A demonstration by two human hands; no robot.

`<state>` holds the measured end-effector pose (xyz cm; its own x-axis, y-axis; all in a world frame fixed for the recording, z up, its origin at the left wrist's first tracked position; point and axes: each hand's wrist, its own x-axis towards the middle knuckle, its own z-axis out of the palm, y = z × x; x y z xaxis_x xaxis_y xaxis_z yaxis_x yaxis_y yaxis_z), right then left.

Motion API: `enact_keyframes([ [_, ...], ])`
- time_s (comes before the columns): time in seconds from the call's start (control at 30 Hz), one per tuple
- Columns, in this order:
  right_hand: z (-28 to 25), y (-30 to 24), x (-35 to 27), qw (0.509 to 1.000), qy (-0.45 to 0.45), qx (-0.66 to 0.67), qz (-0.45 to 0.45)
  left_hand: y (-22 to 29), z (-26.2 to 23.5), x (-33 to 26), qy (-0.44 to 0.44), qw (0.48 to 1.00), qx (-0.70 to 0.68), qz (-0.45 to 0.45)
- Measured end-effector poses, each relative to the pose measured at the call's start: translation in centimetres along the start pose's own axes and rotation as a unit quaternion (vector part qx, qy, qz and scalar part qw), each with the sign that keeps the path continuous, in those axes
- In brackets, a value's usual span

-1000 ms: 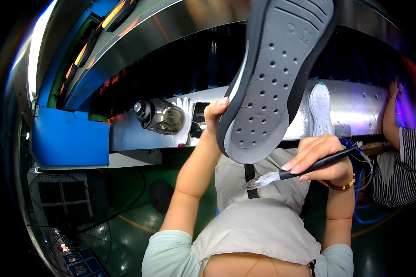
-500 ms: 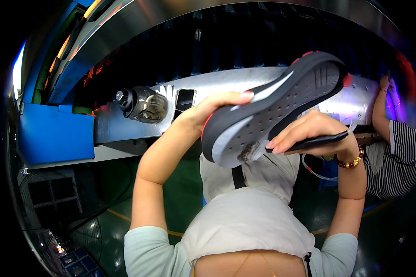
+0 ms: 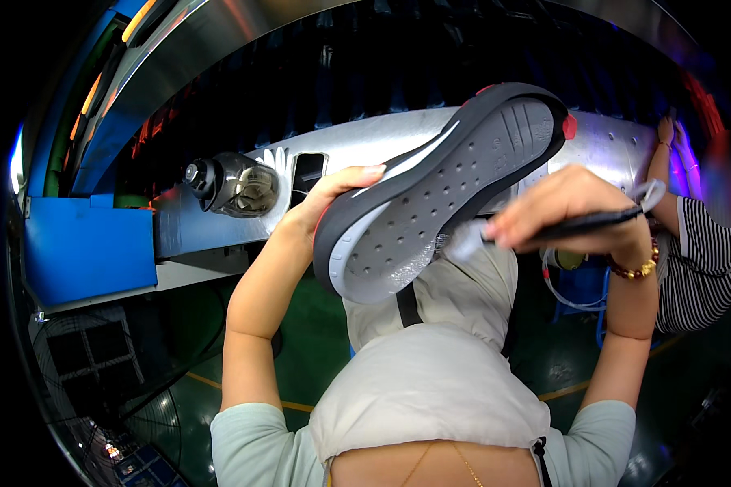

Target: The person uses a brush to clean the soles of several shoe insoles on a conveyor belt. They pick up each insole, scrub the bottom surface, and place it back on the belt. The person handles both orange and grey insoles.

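A shoe sole [image 3: 418,219], grey inside with a black rim and red and white accents, is tilted in the air in front of me. My left hand [image 3: 333,199] grips its left edge, thumb along the side wall. Shiny wet streaks show on the sole's near end. My right hand [image 3: 564,213] is closed round a brush [image 3: 585,226] with a black handle and a clear tube at its back end. The pale brush head, smeared by motion, is by the sole's right edge; whether it touches is unclear.
A metal bench [image 3: 195,223] runs across behind the sole. On it are a dark clear bottle [image 3: 248,187], a white glove [image 3: 283,174] and a rectangular cutout [image 3: 307,172]. A blue box-shaped panel [image 3: 89,247] stands left. Another person in a striped top [image 3: 702,268] works at right.
The brush has moved off the sole's near end toward its right edge, and its bristles no longer press flat there. The sole has shifted slightly left and its wet streaks are uncovered.
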<state>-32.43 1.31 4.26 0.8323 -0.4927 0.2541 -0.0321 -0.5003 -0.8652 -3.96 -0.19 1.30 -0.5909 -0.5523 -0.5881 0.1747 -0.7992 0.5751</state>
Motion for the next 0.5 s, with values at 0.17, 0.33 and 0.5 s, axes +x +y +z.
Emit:
enact_keyframes([
  [0.17, 0.1, 0.6, -0.7, 0.999, 0.001, 0.028, 0.028, -0.3, -1.4, -0.5, 0.016, 0.999, -0.028, 0.016],
  [0.33, 0.2, 1.0, 0.1, 0.99, 0.13, 0.016, 0.05, -0.9, -3.1, -0.3, 0.009, 0.995, -0.072, 0.064],
  [0.5, 1.6, -0.5, -0.7, 0.998, 0.036, -0.043, 0.014, 0.0, -5.7, -0.6, -0.007, 0.98, -0.115, 0.16],
])
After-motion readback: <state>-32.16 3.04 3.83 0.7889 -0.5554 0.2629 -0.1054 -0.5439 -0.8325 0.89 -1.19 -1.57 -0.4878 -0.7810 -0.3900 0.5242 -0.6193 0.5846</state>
